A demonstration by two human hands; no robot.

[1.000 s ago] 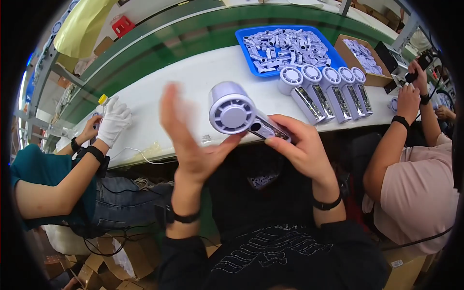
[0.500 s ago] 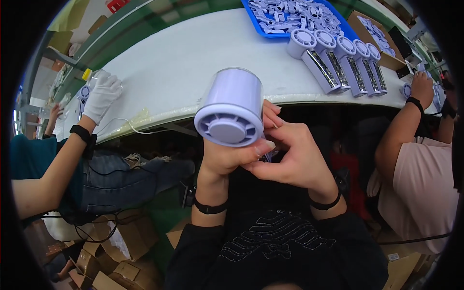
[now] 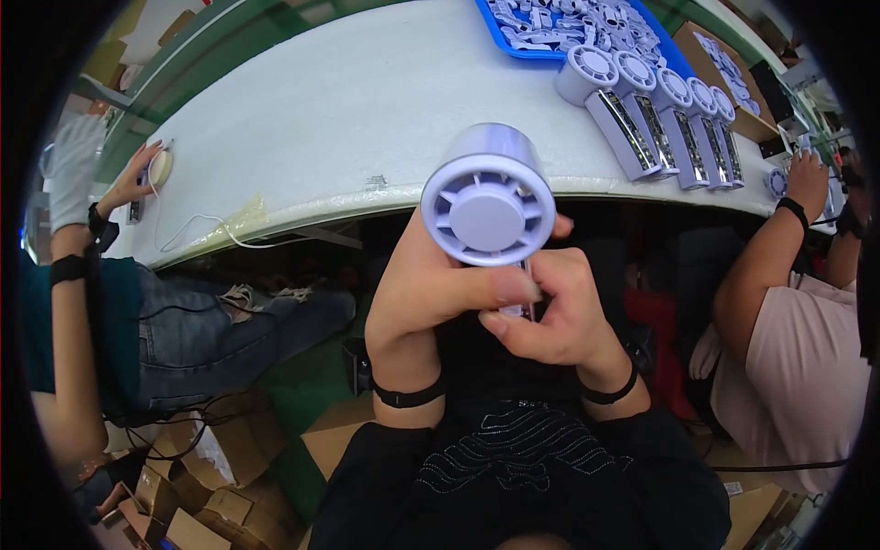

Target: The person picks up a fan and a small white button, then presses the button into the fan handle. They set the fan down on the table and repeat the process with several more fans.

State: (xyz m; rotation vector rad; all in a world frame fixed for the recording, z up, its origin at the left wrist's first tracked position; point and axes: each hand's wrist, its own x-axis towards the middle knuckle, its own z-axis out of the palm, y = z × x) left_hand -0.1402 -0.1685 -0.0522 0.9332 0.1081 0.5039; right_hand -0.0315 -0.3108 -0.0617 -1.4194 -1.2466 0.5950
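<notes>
A lavender handheld fan [image 3: 487,215] is held by both hands in front of the chest, just off the near edge of the desk [image 3: 367,92]. The round vented end of its head is turned up toward the camera. By the left hand [image 3: 417,284] the fan is gripped just below the head, with the thumb laid across the handle; most of its fingers are hidden. By the right hand [image 3: 559,312] the handle is held lower down, the thumb and bent forefinger drawn close together. How the handle's lower end is covered cannot be told. A dark band [image 3: 408,396] is worn on each wrist.

Beyond, to the right, five similar fans are lined up side by side on the desk, their handle fronts open and circuit boards exposed. Behind them, a blue tray [image 3: 532,54] is heaped with loose lavender parts [image 3: 587,27], and more parts are contained in a cardboard box [image 3: 753,126] beside it.

At the left, a cream-coloured round object [image 3: 161,167] is touched by a co-worker's bare hand [image 3: 130,179]; the other is covered by a white glove [image 3: 73,174]. A white cable [image 3: 206,218] is looped across the desk nearby.
</notes>
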